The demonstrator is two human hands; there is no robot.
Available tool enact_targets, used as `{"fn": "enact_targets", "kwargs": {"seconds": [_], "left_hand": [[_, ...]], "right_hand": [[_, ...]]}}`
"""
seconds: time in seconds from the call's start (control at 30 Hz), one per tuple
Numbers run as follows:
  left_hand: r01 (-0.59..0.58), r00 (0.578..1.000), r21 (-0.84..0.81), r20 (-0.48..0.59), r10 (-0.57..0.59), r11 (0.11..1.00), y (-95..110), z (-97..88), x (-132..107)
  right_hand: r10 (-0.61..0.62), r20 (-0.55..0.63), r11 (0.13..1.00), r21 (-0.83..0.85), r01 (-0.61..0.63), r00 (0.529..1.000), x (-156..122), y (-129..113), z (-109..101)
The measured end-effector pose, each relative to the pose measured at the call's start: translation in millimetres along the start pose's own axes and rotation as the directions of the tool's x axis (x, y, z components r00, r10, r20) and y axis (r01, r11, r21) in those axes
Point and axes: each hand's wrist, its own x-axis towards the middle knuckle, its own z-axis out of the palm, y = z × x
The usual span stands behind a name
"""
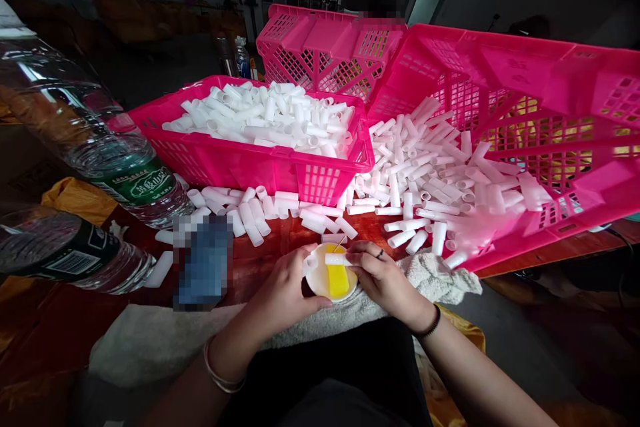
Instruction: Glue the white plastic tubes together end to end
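Note:
My left hand (285,290) is curled around the left rim of a small white dish (320,283) that holds a yellow sponge (338,280). My right hand (383,273) pinches a short white plastic tube (336,259) lying across the top of the dish; a thin stick pokes up beside the tube. Both hands rest above a grey-white towel (440,277) on my lap at the table's near edge.
A pink basket (240,163) full of white tubes stands at centre. A tipped pink crate (550,167) spills more tubes at right, another pink basket (325,47) behind. Loose tubes (260,210) lie on the red table. Two water bottles (100,140) lie at left.

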Motion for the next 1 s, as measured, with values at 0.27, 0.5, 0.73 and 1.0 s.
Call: {"fn": "enact_targets", "kwargs": {"seconds": [0.27, 0.5, 0.73, 1.0], "left_hand": [[-0.014, 1.000, -0.004, -0.017, 0.014, 1.000, -3.3, 0.7, -1.9], [-0.020, 1.000, 0.052, 0.002, 0.020, 0.998, -2.5, -0.2, -1.9], [-0.017, 1.000, 0.078, 0.004, 0.016, 0.997, 0.6, -2.4, -1.5], [-0.034, 0.999, 0.038, 0.001, 0.034, 0.999, -3.0, -0.5, -0.8]], "right_hand": [[0.065, 0.012, 0.998, -0.013, -0.065, 0.998, -2.2, -2.4, -2.4], [0.196, 0.025, 0.972, 0.129, -0.197, 0.980, -2.5, -1.5, -1.0], [0.058, -0.021, 0.994, 0.092, -0.056, 0.998, -2.4, -0.1, -1.0], [0.157, -0.030, 0.981, 0.117, -0.152, 0.987, -2.9, -4.2, -4.2]]}}
